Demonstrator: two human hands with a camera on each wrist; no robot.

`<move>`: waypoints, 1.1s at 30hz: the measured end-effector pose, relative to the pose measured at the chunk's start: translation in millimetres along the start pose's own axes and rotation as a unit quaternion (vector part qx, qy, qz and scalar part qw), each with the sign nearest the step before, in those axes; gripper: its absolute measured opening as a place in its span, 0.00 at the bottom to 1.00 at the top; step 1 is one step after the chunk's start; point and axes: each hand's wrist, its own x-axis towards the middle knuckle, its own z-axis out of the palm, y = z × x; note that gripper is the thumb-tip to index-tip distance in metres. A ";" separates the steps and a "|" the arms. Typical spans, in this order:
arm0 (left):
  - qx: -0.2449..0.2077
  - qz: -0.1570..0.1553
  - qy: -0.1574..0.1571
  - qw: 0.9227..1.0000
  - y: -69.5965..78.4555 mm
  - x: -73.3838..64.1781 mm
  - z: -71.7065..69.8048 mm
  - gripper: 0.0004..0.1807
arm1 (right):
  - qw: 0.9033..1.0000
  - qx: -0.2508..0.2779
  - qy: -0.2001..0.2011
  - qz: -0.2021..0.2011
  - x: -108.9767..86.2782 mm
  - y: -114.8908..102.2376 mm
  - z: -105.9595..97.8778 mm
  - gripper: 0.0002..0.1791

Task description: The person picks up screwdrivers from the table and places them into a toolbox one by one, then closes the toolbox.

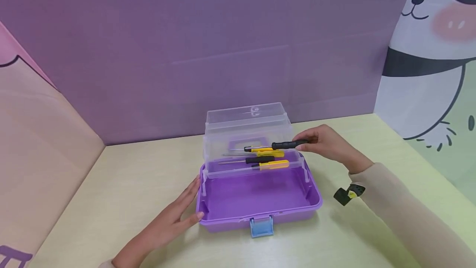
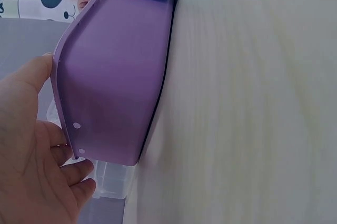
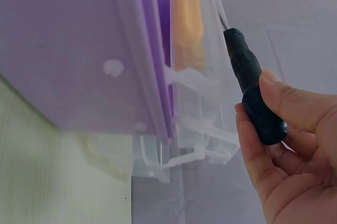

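Note:
A purple toolbox (image 1: 293, 215) stands open on the table, its clear lid (image 1: 245, 117) raised at the back. My left hand (image 1: 172, 218) rests along the box's left side, with the thumb at the front corner and fairly straight fingers touching the rim. In my right hand (image 1: 327, 146) is a black-handled screwdriver (image 3: 245, 66), pinched by its handle above the right end of the clear tray (image 1: 234, 171). That tray holds another black-handled screwdriver (image 1: 260, 160) and several yellow-handled ones, including a yellow screwdriver (image 1: 277, 164) at the front.
A light blue latch (image 1: 262, 227) hangs from the box's front. Pale wood tabletop (image 1: 141, 177) surrounds the box. Behind it rises a purple backdrop (image 1: 238, 53), and a panda print (image 1: 420, 94) covers the right side. A dark strap piece (image 1: 349, 194) is on the right sleeve.

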 end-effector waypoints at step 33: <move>-0.004 0.005 -0.007 1.000 0.9 0.6 0.4 0.41 | 0.999 -0.017 -0.040 -0.013 20.2 -20.4 20.8 0.11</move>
